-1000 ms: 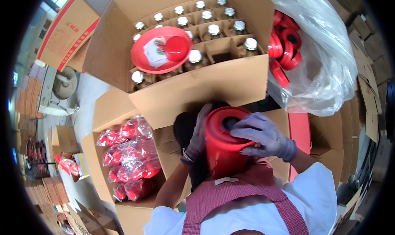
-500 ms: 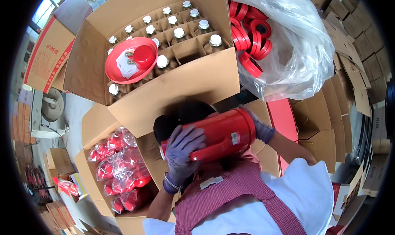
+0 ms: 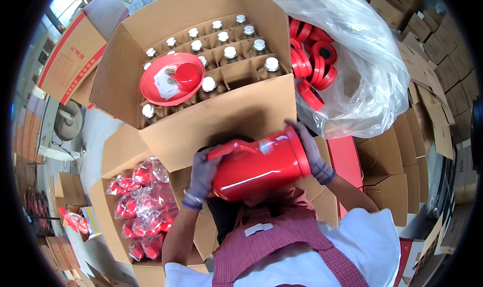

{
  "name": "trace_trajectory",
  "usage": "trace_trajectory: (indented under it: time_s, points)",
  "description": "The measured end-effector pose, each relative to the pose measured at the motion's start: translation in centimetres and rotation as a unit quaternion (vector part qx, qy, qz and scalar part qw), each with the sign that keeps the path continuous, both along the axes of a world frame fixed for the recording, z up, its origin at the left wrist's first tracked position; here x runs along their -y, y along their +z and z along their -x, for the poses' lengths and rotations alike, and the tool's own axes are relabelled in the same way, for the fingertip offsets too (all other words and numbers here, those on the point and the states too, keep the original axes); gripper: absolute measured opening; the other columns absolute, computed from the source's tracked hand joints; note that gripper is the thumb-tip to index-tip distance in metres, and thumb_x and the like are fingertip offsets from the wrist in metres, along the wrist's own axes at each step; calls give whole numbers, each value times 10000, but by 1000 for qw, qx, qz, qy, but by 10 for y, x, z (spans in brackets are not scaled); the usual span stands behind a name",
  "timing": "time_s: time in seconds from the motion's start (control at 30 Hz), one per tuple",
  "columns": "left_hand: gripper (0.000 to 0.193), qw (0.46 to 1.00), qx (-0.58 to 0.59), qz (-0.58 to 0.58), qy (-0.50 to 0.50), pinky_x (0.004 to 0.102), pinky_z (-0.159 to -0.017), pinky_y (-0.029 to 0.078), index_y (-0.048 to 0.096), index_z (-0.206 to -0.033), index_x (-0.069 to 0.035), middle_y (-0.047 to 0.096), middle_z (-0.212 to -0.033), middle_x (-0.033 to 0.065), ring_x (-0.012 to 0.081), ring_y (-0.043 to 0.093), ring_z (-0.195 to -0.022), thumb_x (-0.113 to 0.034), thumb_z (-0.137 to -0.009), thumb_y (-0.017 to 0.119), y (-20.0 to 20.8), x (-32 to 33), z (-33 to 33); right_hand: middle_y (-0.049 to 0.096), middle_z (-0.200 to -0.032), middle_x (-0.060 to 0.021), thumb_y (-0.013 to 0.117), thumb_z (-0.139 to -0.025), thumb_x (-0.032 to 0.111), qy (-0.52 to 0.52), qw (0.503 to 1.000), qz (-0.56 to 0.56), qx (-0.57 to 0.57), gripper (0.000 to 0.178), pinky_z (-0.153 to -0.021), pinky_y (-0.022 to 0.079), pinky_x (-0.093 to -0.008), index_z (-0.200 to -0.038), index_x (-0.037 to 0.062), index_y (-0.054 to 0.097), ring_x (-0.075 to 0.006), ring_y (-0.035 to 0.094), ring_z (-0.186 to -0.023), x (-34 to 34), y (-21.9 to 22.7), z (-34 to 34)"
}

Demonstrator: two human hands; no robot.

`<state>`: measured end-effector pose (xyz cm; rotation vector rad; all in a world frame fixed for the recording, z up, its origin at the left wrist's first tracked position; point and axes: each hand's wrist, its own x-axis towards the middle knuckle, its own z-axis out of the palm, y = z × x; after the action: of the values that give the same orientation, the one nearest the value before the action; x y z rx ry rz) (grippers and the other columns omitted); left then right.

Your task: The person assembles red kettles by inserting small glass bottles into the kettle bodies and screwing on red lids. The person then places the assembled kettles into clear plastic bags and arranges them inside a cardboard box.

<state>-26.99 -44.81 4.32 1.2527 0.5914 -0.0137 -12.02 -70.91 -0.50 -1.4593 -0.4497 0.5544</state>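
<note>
We are holding a glossy red jug (image 3: 256, 167) on its side between both gloved hands, just in front of the near wall of the big cardboard box (image 3: 221, 118). Our left hand (image 3: 202, 174) is cupping the jug's narrower end, fingers curled and grasping it beside the handle. Our right hand (image 3: 308, 149) is pressing against the wider rimmed end, fingers spread over the rim and gripping it, so the jug is lying across between the two palms. Inside the box, capped bottles (image 3: 230, 52) are standing in dividers, and a red tray (image 3: 172, 79) is resting on top of them. Right of the box, a clear plastic bag (image 3: 372, 81) is holding red rings (image 3: 312, 61). Left of the box's near wall, wrapped red pieces (image 3: 141, 206), possibly lids, are filling a smaller carton
</note>
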Motion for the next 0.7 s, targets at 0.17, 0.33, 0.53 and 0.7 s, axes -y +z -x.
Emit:
trace_trajectory:
  time_s: [0.17,0.33,0.53,0.7]
  points:
    - [291,736,335,-571,-141,431,-1013,455,656,-936,-31,694,-1082,135,243,635,-1107,46,-670,567,49,19,-2,606,-1170,-165,565,-941,239,30,996,29,84,428,-1010,420,-344,-1299,21,473,-258,561,-1134,-5,-20,-11]
    - [275,911,172,-353,-124,377,-929,509,682,-1064,-2,698,-1054,127,230,661,-1021,-61,-804,614,-12,-10,9,546,-1291,-182,371,-978,547,24,995,-57,-74,654,-1049,366,-384,-1277,-15,523,-298,516,-1203,-23,-9,-11]
    - [316,678,346,-624,-177,402,-951,499,683,-1098,-30,691,-1098,79,202,621,-1107,-52,-782,666,44,21,-6,490,-1394,-203,430,-964,542,226,688,-266,-636,686,-1102,330,-426,-1367,-12,445,-323,484,-1258,-20,-53,-55]
    - [366,968,82,-204,-122,424,-981,471,674,-1118,-47,681,-1133,139,272,648,-1072,-108,-759,637,10,-28,13,457,-1386,-173,496,-993,299,106,969,-43,221,475,-1099,344,-370,-1347,-10,430,-257,452,-1288,-49,24,-33]
